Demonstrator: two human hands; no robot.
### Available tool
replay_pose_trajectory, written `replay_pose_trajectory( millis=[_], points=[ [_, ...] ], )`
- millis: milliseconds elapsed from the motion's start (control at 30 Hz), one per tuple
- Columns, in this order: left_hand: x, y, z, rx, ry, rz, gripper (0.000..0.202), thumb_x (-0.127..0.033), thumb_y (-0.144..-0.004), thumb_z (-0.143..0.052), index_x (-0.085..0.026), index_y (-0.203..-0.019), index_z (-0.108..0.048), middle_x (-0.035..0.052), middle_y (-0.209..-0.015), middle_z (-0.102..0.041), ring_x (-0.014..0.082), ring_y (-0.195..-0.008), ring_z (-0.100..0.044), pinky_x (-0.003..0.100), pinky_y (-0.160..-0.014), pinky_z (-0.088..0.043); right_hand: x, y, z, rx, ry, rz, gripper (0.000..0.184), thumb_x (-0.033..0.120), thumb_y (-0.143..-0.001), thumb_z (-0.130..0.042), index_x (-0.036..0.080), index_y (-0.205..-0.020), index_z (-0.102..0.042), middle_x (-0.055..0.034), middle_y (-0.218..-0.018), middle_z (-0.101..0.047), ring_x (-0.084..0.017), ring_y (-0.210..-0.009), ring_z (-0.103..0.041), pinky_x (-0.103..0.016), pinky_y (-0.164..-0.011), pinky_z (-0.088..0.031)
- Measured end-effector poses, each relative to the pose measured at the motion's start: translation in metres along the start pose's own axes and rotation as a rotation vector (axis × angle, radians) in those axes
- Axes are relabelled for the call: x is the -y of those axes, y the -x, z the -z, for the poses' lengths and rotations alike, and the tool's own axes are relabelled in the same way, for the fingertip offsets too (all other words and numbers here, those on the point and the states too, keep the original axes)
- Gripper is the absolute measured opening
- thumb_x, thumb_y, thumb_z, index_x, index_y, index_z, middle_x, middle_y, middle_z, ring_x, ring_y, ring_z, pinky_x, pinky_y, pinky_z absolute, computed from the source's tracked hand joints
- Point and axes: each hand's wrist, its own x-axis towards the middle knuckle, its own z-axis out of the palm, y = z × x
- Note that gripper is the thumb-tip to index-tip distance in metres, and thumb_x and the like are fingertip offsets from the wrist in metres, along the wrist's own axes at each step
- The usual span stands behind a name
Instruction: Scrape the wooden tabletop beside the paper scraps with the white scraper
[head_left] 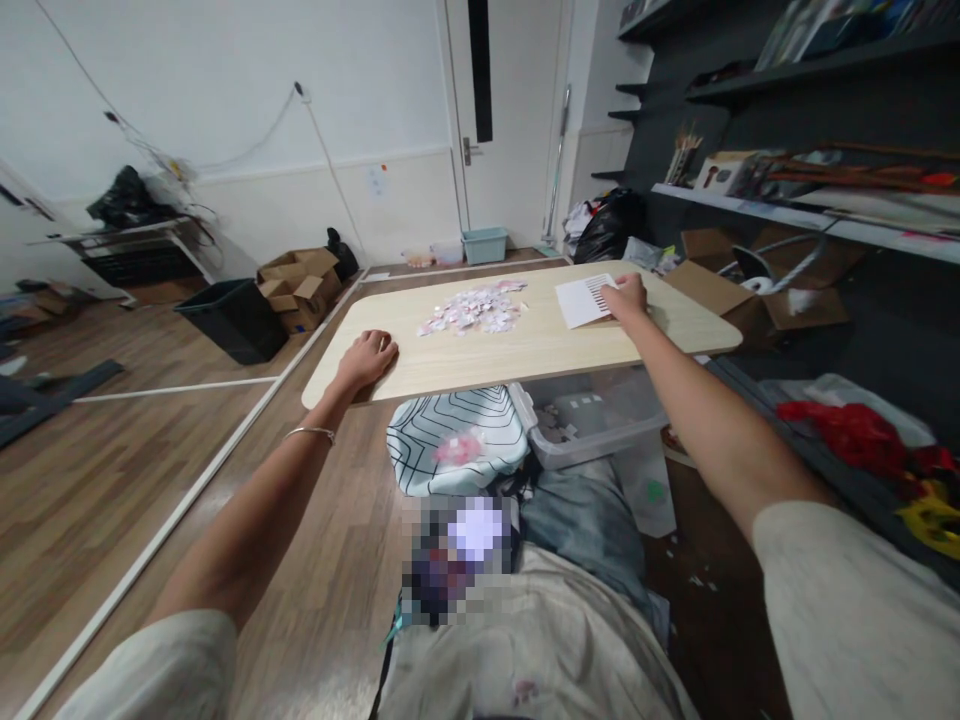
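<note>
On the left end of a pale wooden tabletop (420, 365), my left hand (367, 358) rests palm down with its fingers loosely bent, and no object shows in it. My right hand (628, 297) is closed on the right edge of a white card (576, 302) with a row of dark stripes. The card lies at or just above the right part of the tabletop; the exact contact is hard to see. Between my hands is a loose heap of small white and pinkish paper pieces (476, 308).
Below the tabletop are a patterned fabric bin (412, 440) with a pink packet (459, 448) and a clear plastic box (555, 455) holding small pieces. Cardboard boxes (300, 285) and a black bin (236, 320) stand left. Dark shelves (795, 85) line the right.
</note>
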Motion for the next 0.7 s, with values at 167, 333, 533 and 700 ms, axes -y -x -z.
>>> replay_pose_trajectory(
  millis=[167, 333, 533, 700],
  points=[
    [0.002, -0.004, -0.001, -0.005, -0.016, 0.001, 0.048, -0.046, -0.105, -0.044, -0.018, -0.133, -0.072, 0.0183, -0.142, -0.07, 0.0353, -0.131, -0.065, 0.046, -0.112, -0.052, 0.008, 0.009, 0.002, 0.024, -0.058, 0.001, 0.074, 0.009, -0.084, -0.063, 0.01, -0.157, -0.052, -0.0215, -0.147, -0.067, -0.03, -0.108, -0.077, -0.049, -0.089, -0.069],
    [0.003, -0.006, -0.003, -0.012, -0.013, -0.008, 0.047, -0.047, -0.103, -0.046, -0.019, -0.129, -0.074, 0.0178, -0.136, -0.073, 0.0352, -0.125, -0.068, 0.045, -0.108, -0.054, 0.019, 0.027, 0.011, 0.083, 0.227, 0.066, 0.061, 0.019, -0.094, -0.064, 0.012, -0.154, -0.06, -0.0235, -0.147, -0.07, -0.036, -0.135, -0.069, -0.051, -0.114, -0.057],
    [0.006, -0.009, -0.008, -0.019, -0.015, -0.012, 0.049, -0.048, -0.102, -0.045, -0.019, -0.128, -0.075, 0.0182, -0.136, -0.073, 0.0355, -0.125, -0.069, 0.044, -0.107, -0.055, 0.031, 0.046, 0.006, 0.236, 0.503, 0.152, 0.061, 0.042, -0.105, -0.055, 0.02, -0.162, -0.055, -0.0227, -0.15, -0.071, -0.039, -0.136, -0.069, -0.054, -0.114, -0.053],
    [0.008, -0.01, -0.009, -0.005, -0.006, -0.013, 0.05, -0.05, -0.102, -0.044, -0.019, -0.127, -0.074, 0.0188, -0.137, -0.073, 0.0354, -0.124, -0.069, 0.043, -0.107, -0.054, 0.035, 0.052, -0.002, 0.343, 0.595, 0.308, 0.057, 0.042, -0.107, -0.051, 0.02, -0.16, -0.059, -0.0215, -0.15, -0.071, -0.037, -0.141, -0.067, -0.052, -0.117, -0.049]
  ],
)
